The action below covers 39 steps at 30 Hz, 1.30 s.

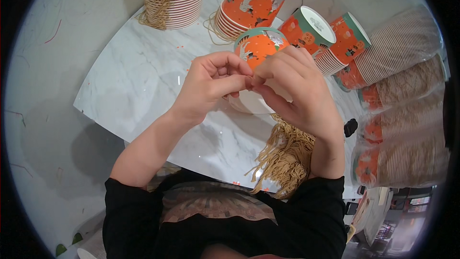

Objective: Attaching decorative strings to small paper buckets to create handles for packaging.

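My left hand [207, 82] and my right hand [299, 88] meet fingertip to fingertip, both closed in a pinch. What sits between the fingertips is too small or hidden to make out. Right behind and under them is an orange paper bucket [256, 50] with a green band and printed figures; its white part shows below my fingers, and my hands cover much of it. A bundle of tan cords [287, 151] lies by my right forearm, at the near edge of the table.
Behind stand a tall nested stack of paper buckets [184, 0] draped with cords and more upside-down orange stacks [251, 2], [309, 31], [347, 38]. Plastic-wrapped bucket stacks [402, 148] line the right side. The marble-patterned table [129, 72] has small orange bits on it.
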Tool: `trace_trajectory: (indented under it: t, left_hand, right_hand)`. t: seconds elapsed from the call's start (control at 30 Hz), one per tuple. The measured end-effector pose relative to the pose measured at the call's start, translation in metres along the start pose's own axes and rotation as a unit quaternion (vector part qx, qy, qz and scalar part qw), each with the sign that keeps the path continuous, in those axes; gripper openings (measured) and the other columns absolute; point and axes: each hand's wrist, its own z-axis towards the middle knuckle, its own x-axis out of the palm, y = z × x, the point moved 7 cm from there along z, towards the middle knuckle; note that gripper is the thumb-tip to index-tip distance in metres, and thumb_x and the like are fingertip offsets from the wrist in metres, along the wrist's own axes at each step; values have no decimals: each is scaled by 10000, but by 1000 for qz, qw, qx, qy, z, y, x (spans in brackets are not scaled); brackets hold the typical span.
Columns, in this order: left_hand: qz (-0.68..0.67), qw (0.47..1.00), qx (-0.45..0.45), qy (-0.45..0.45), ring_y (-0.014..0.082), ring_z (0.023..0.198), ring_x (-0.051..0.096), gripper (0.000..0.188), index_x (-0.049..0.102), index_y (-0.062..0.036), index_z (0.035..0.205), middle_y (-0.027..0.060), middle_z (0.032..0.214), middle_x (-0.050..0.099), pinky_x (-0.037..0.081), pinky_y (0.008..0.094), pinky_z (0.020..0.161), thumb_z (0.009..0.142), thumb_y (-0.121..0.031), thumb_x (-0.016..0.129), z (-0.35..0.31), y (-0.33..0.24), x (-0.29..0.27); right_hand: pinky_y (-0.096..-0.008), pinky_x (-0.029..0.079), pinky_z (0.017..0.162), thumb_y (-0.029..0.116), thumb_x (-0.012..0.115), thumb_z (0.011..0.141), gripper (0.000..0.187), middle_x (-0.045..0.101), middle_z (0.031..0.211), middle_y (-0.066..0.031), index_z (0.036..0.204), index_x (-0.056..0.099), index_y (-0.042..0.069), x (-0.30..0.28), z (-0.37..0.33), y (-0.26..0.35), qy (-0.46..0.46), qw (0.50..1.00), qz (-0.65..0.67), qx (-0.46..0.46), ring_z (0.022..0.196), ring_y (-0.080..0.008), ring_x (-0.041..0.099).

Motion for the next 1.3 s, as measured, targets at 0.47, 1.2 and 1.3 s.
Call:
trace_trajectory:
  t: [0.47,1.2,1.3]
  left_hand:
    - [51,996,75,15,87,862,685,157,697,11,1059,33,930,720,550,231,774,904,7,675,-4,-4,5]
    - [-51,998,-27,-28,43,685,581,116,745,-41,974,11,848,726,429,199,621,899,-130,737,0,4,-7]
    - [-50,998,-25,-28,42,688,584,116,745,-39,975,8,848,725,428,199,622,898,-126,738,0,3,-7]
  right_hand:
    - [-365,419,788,46,752,739,260,610,838,-31,951,608,96,-3,0,0,-48,999,-5,-10,800,-241,584]
    - [-379,417,821,161,807,758,223,602,826,-20,886,635,99,1,0,-6,-21,997,-70,-5,828,-233,578]
    - [-383,422,818,144,800,760,191,599,809,-21,853,641,95,2,1,-6,-31,997,-67,-5,815,-231,578]
